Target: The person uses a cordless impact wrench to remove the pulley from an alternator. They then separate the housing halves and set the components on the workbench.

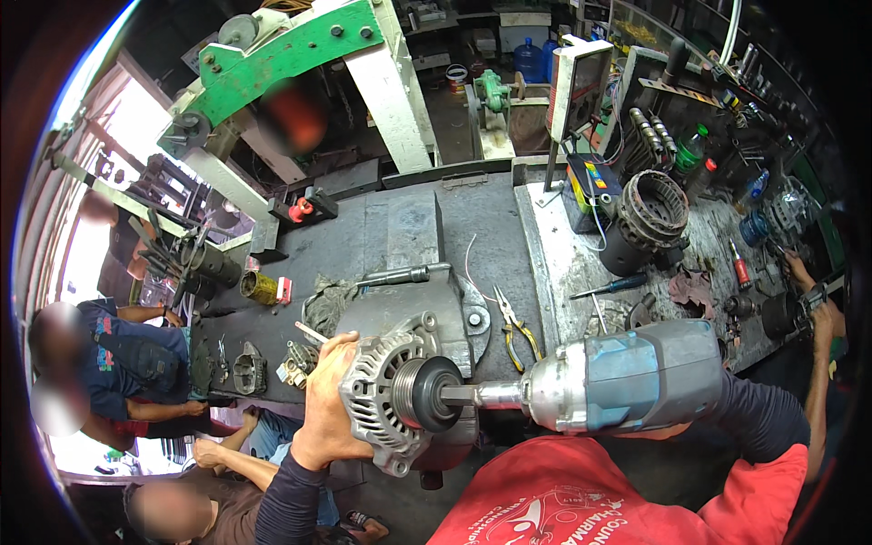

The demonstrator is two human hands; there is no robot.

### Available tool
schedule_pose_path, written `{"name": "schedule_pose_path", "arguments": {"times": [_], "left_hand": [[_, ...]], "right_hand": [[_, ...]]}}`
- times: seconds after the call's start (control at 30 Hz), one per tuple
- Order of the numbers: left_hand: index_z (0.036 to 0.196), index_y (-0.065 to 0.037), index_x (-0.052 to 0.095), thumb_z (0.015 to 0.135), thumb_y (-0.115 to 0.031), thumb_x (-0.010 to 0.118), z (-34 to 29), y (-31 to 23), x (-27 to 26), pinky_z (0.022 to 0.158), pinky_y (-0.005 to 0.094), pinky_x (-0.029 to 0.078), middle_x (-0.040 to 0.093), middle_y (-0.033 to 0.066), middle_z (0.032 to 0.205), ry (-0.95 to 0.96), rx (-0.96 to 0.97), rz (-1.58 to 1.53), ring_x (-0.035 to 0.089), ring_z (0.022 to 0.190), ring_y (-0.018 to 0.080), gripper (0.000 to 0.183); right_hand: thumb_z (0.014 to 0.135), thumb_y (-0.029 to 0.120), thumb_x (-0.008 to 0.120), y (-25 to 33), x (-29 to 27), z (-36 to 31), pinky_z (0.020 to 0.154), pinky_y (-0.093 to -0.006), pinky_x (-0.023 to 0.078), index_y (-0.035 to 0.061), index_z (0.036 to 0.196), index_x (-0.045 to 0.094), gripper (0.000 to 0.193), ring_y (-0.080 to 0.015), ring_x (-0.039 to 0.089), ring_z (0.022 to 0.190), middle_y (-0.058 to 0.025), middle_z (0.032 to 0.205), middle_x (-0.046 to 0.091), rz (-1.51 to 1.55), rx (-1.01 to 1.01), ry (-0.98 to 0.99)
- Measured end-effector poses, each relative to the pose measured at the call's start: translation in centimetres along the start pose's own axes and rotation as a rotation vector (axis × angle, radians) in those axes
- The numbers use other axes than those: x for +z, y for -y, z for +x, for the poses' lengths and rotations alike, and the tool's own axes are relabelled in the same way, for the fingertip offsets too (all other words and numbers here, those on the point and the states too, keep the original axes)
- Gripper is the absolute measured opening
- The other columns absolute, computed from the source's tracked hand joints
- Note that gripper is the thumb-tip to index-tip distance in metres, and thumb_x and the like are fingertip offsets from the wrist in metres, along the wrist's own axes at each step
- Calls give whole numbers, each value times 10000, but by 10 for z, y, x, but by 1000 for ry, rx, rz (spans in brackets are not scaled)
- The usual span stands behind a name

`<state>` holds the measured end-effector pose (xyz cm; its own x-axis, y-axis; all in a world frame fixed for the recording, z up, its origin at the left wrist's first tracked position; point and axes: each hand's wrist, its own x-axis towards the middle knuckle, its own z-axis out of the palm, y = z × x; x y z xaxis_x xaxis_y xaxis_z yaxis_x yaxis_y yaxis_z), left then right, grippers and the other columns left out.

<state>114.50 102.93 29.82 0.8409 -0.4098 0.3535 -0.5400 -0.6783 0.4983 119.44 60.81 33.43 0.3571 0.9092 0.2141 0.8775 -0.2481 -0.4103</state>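
My left hand (322,400) is wrapped around the back of an alternator (371,392) with a finned silver housing, holding it up near the bench edge. A dark grooved pulley (429,396) sits on its front. From the right, a blue and grey impact wrench (627,377) points at it, and the silver socket (500,395) on its nose meets the pulley's centre. My right hand (668,431) grips the wrench from below, mostly hidden behind its body. Beneath the alternator stands a grey metal vise (427,309). Yellow-handled pliers (518,331) lie close to the wrench's nose.
A black stator-topped cylinder (649,218), a battery (589,186) and a blue screwdriver (618,285) occupy the right bench. A housing ring (249,371) and a yellow can (259,287) are at left. Several people sit at left; another person's hands (822,313) work at far right.
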Motion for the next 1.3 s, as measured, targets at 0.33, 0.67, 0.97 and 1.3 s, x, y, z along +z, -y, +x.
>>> {"name": "schedule_pose_path", "arguments": {"times": [0.33,0.67,0.97,1.3], "left_hand": [[1165,-9,716,497,-437,896,0,-2,1,1101,523,442,712,172,1137,-12,-1,9,651,1135,413,814],[1151,1,712,518,-451,893,2,-1,3,1114,527,440,721,159,1090,-26,41,-17,702,1029,355,798],[1208,11,671,489,-360,902,5,-7,1,1123,534,437,690,177,1150,-16,56,-12,671,1090,388,842],[1232,31,634,474,-334,898,1,-5,1,1122,539,436,669,197,1144,-13,57,-5,644,1124,430,881]], "right_hand": [[822,458,817,9,-14,-3,838,-437,590,257,1301,719,529,-289,737,1017,-40,1237,739,-150,69,-7],[859,433,817,6,-5,0,908,-431,580,238,1309,714,501,-299,706,1129,-64,1291,717,-1,74,-27],[927,423,758,-3,8,-21,1104,-453,472,232,1393,657,514,-304,599,1317,-75,1408,654,77,118,26],[937,342,744,5,-4,-8,1129,-459,439,223,1445,616,537,-310,572,1336,-82,1451,619,240,134,147]]}}
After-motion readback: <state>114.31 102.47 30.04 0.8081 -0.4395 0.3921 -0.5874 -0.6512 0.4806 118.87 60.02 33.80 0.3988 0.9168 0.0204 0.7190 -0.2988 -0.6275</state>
